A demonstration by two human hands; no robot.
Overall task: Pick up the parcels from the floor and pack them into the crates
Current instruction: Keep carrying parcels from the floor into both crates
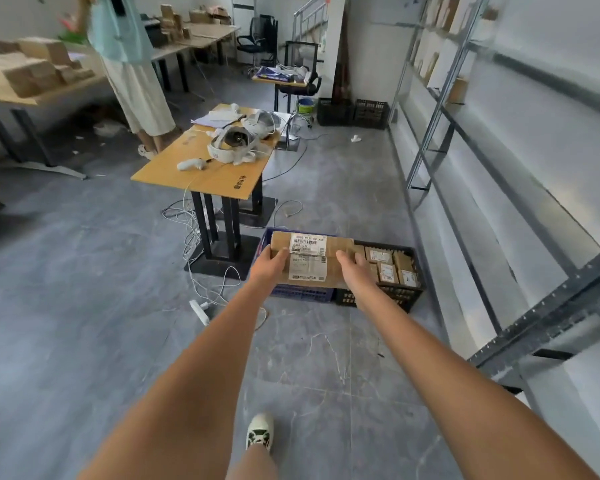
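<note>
Two brown cardboard parcels with white labels are stacked, the upper parcel (312,244) on the lower parcel (309,271). I hold the stack out in front of me above a blue crate (300,292). My left hand (269,265) grips its left end, thumb on top. My right hand (355,266) grips its right end. Right of the blue crate stands a black crate (395,294) filled with several small labelled parcels (388,268). The inside of the blue crate is hidden behind the stack.
A small wooden table (205,174) with headsets and a tangle of white cables (194,237) stands left of the crates. A power strip (200,311) lies on the grey floor. Metal shelving (499,220) runs along the right wall. A person (132,64) stands at back-left tables.
</note>
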